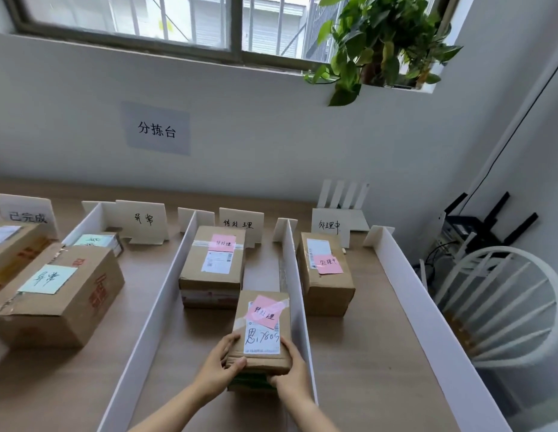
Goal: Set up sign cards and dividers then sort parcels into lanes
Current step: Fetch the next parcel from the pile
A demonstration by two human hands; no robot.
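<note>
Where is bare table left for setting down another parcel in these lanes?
Roomiest: the near table in front of the 处理中 parcel, between the middle divider and the right divider. A narrower strip runs between the held parcel and the left divider. Crowded: around the 异常 box at left.

The bare left forearm (pixel 178 403) and bare right forearm (pixel 315 416) enter from the lower edge and converge toward the centre. The left hand (pixel 223 361) curls round the near left corner of a small brown cardboard parcel (pixel 265 307), thumb lying across its top edge. The right hand (pixel 291 367) clasps the near right corner, fingers over the side, thumb against the near face.
</note>
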